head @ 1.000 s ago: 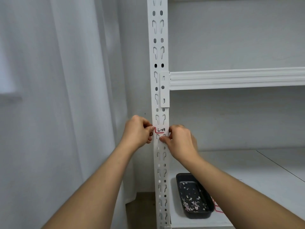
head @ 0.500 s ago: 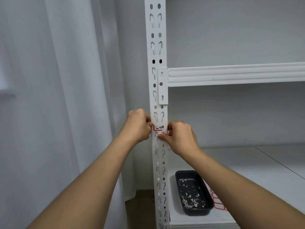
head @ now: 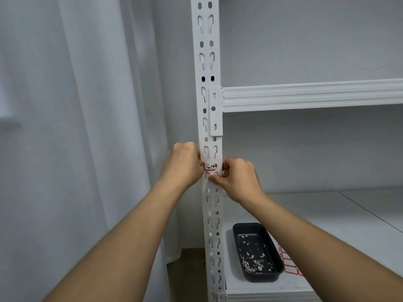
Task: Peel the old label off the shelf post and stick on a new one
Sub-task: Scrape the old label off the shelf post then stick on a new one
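bare forearms came up from the bottom of the view toward the white slotted shelf post (head: 210,118), one on each side of it. my left hand (head: 185,165) was curled against the post's left edge, level with the label (head: 210,167), its fingertips at the label's left end; whether they pinched the paper or only pressed there, i could not tell. my right hand (head: 238,178) was curled at the post's right edge, thumb and fingers bunched at the label's right end and just under it, seeming to pinch it. the two hands were close together, with only the post's face between them. the label itself, white with a red border and dark handwriting, sat on the front of the post a short way below the beam bracket (head: 216,112). lower and to the right of the post, a black tray (head: 257,252) lay on the white shelf board (head: 316,214), holding small pale scraps (head: 254,261). a sheet of red-bordered labels (head: 287,264) lay touching the tray's right side, partly hidden by my right forearm. farther off, a ribbed white beam (head: 311,97) ran right from the post. left of the post hung a pale curtain (head: 87,127).
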